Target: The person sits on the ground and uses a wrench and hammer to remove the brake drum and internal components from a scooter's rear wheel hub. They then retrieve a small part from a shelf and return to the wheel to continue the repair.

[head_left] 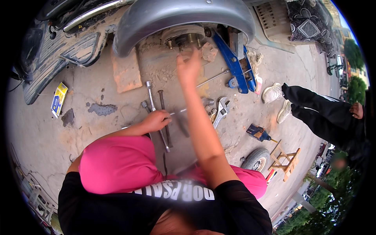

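Wheel hub (183,33) with studs, top centre of the frame, beneath a grey fender (180,15). Right hand (189,69) just below it, fingers toward the studs, motion-blurred; cannot tell whether it grasps anything or touches the hub. Left hand (156,120), mid-frame, fingers curled over a socket wrench (151,96); a thin metal rod (180,111) shows beside the fingertips. Grip on either: cannot tell. Dark steel bar (162,102) alongside the wrench. Adjustable wrench (222,111) right of the right forearm. Blue jack (233,62) right of the hub, upper right of centre. Reddish slab (125,72) on the ground, upper left of centre. Yellow-and-blue packet (59,100) far left. Small tyre (256,159) and wooden stool (288,162), lower right. Another person's dark-trousered legs (323,107), right side.
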A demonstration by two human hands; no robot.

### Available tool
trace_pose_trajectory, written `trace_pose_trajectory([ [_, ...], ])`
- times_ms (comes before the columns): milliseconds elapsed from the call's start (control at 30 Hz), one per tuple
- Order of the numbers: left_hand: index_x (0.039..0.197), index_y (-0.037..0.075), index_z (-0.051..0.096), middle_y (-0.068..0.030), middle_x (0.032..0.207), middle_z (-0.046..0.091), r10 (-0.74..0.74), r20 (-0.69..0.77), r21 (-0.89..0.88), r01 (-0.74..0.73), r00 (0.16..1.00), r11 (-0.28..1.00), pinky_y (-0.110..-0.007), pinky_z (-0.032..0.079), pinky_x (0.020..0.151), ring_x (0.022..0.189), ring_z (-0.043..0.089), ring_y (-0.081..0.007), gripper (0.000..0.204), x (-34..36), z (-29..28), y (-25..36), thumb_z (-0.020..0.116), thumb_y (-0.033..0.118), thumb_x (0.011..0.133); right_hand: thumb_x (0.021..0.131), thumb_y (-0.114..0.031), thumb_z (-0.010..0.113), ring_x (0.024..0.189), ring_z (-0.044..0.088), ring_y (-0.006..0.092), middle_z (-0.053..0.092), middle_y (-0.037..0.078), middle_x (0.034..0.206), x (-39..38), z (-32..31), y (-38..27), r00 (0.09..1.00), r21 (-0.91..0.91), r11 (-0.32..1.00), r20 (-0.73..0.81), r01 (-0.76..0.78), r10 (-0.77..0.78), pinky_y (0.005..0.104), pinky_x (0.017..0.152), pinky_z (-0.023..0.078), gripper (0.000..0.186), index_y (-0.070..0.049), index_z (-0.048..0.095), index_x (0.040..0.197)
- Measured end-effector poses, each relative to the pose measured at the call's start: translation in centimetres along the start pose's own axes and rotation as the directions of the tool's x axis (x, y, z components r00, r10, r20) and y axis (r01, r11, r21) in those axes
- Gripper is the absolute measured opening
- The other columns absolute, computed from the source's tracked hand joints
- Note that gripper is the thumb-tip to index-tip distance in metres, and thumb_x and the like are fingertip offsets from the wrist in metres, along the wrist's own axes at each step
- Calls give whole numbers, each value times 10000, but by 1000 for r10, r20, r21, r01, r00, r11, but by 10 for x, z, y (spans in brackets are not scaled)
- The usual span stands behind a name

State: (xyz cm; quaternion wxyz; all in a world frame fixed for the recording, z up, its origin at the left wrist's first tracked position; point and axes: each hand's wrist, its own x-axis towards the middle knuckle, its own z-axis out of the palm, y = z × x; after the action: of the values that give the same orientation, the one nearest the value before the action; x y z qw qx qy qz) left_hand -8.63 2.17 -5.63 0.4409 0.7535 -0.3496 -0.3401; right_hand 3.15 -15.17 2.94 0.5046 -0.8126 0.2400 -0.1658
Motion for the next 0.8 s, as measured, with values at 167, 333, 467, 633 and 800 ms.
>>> trace_pose_trajectory([
  [167, 860, -2, 636, -153, 814, 594, 15, 4, -25, -15, 1000, 1000, -412, 474, 702, 792, 600, -339, 165, 1, 2, 0, 583, 153, 846, 807, -45, 612, 738, 611, 285, 625, 162, 821, 4, -4, 12, 998, -65, 998, -53, 13, -16, 371, 702, 471, 504, 48, 435, 1269],
  [333, 849, -2, 633, -153, 805, 588, 24, 8, -3, -24, 1000, 1000, -410, 474, 701, 790, 601, -340, 157, 1, 4, -3, 585, 148, 843, 800, -40, 613, 752, 614, 290, 615, 170, 812, 1, -6, 1, 998, -69, 998, 60, 1, 4, 369, 720, 473, 511, 43, 431, 1270],
  [467, 848, -2, 630, -154, 809, 587, 17, 12, 4, -17, 1000, 1000, -408, 474, 702, 792, 601, -340, 156, 2, 4, -2, 587, 148, 840, 801, -42, 613, 750, 617, 313, 622, 173, 795, 2, -2, 10, 978, -127, 975, -75, 183, -194, 373, 722, 474, 476, 47, 457, 1242],
  [633, 858, 2, 627, -148, 825, 589, -4, 20, 9, 4, 1000, 1000, -408, 475, 702, 796, 601, -339, 166, 0, 2, 0, 585, 162, 845, 804, -78, 640, 722, 612, 346, 634, 179, 781, 3, -5, 3, 992, -62, 996, -111, 57, -64, 382, 709, 478, 374, 54, 532, 1137],
  [800, 858, 12, 631, -142, 832, 594, 2, 22, 9, -2, 1000, 1000, -411, 476, 697, 800, 602, -335, 169, 1, 1, 1, 582, 173, 844, 807, -101, 674, 638, 597, 293, 634, 168, 787, 14, -2, 22, 995, -92, 991, 53, 94, -89, 374, 644, 477, 355, 77, 525, 1075],
])
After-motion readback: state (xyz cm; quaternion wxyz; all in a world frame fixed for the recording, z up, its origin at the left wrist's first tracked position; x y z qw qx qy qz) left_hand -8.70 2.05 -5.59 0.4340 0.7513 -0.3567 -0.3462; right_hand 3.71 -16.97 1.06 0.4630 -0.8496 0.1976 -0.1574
